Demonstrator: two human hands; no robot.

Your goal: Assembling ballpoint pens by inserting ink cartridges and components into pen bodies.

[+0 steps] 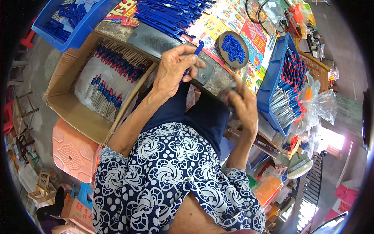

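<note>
A slim dark-blue plastic piece (199, 47) is gripped between the thumb and fingers of my left hand (171, 70), which is closed at the table's front edge. Its upper end sticks out above my fingers. My right hand (245, 103) is smeared by motion to the right of it, below a round dish (221, 50) full of small blue bits. Something dark shows by its fingertips, too blurred to make out. Many long blue plastic pieces (167, 15) lie heaped at the back of the table.
A cardboard box (62, 87) at the left holds rows of metal-shafted tools with blue and red ends. More fill a blue tray (267, 95) on the right. A blue bin (64, 43) stands far left, a pink stool (74, 146) below the box. Printed paper (212, 25) covers the tabletop.
</note>
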